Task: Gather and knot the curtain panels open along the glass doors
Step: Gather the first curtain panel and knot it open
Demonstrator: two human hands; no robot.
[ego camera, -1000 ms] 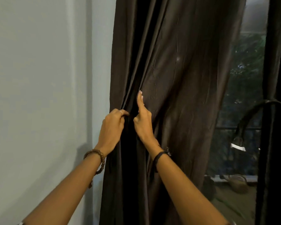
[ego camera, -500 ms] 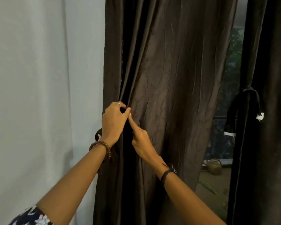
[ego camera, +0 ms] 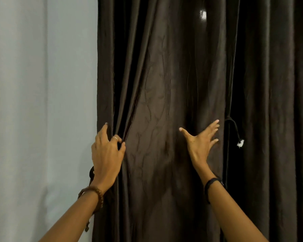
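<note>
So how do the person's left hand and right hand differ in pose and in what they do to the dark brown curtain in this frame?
The left hand curls its fingers around folds at the dark brown curtain panel's left edge; the right hand is spread flat, fingers straight, near the panel's right edge. The left wrist wears a brown beaded bracelet; the right wrist wears a black band. Both reach forward at similar height.

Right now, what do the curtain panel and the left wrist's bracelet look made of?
Curtain panel: dark brown woven fabric, faint sheen, with raised vine-like stitching; probably a synthetic blend, fibre unclear. Bracelet: round brown beads, matte, seemingly wood or seed. The left hand grips a fold.
</note>
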